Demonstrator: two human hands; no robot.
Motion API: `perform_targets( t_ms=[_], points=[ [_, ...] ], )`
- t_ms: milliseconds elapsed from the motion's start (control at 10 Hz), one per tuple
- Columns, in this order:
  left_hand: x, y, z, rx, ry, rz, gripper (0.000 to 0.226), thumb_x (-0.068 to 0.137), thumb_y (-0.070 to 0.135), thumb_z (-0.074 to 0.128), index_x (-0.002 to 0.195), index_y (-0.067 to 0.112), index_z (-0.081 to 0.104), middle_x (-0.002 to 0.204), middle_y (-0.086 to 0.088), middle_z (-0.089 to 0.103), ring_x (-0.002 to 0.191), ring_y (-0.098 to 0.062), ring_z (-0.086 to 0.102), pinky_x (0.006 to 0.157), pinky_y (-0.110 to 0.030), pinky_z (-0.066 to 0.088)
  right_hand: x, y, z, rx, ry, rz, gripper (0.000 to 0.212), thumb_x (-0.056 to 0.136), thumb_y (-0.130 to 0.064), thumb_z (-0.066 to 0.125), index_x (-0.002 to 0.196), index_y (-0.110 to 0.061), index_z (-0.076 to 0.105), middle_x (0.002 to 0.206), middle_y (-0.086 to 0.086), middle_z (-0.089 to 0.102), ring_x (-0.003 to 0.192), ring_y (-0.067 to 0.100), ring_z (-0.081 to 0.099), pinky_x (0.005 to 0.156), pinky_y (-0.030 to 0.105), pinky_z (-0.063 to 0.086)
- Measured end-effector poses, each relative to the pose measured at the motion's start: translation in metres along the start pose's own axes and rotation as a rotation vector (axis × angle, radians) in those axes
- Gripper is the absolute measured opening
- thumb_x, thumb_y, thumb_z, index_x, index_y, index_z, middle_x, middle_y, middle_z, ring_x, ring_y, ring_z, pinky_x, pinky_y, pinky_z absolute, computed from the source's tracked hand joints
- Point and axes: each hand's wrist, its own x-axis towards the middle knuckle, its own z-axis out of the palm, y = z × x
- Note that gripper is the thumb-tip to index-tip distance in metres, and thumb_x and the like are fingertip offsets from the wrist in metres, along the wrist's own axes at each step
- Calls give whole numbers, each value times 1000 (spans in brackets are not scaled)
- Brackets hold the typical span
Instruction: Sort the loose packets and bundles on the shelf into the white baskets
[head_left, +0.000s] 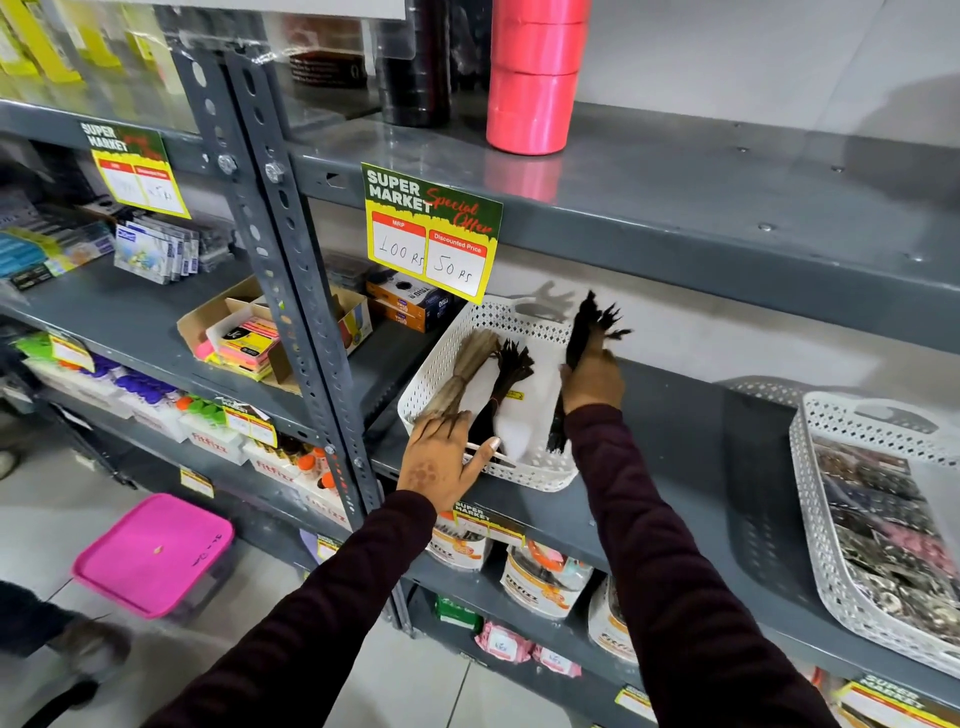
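A white perforated basket (435, 364) stands on the grey shelf, holding a tan bundle (464, 371) and a dark brown bundle (506, 382). My left hand (441, 457) rests on the basket's near rim, fingers spread over the bundle ends and thumb out to the right. My right hand (592, 382) is closed on a long black bundle (584, 332), held upright over the basket's right side, its frayed tips pointing up. A second white basket (810, 499) at the right holds several packets.
A stack of pink tape rolls (535, 78) stands on the upper shelf. A price tag (431, 231) hangs from that shelf's edge above the basket. Cardboard boxes (249, 338) sit to the left, and a pink-lidded box (153, 553) lies on the floor.
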Motion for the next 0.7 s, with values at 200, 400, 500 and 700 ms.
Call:
perform_targets(
  t_ms=[200,400,500,700],
  points=[
    [0,-1,-3,26,-50,8,95,84,70,-3,128,4,49,122,-19,62,117,-31,52,108,-38,27,-11,10,54,-264,-288,40,44,96,-1,46,139,-4,38,135,25,46,123,39,51,104,42,44],
    [2,3,-8,58,-71,35,99,81,72,-7,130,5,48,124,-18,61,119,-29,51,108,-38,27,-17,15,48,-349,-290,-4,38,100,-4,39,137,-2,45,137,24,46,125,39,51,105,41,44],
    [2,8,-17,34,-161,-9,84,87,65,6,130,7,48,130,-17,58,124,-28,47,108,-36,26,-34,10,11,-293,-300,-45,34,99,-8,43,132,0,49,132,24,52,120,39,54,101,38,46],
    [9,53,-66,-3,-187,42,47,98,40,37,123,2,50,127,-24,56,120,-34,49,95,-44,43,-64,2,-89,-268,-251,-127,28,95,-12,49,117,3,58,126,24,60,116,37,59,97,37,48]
  ],
)
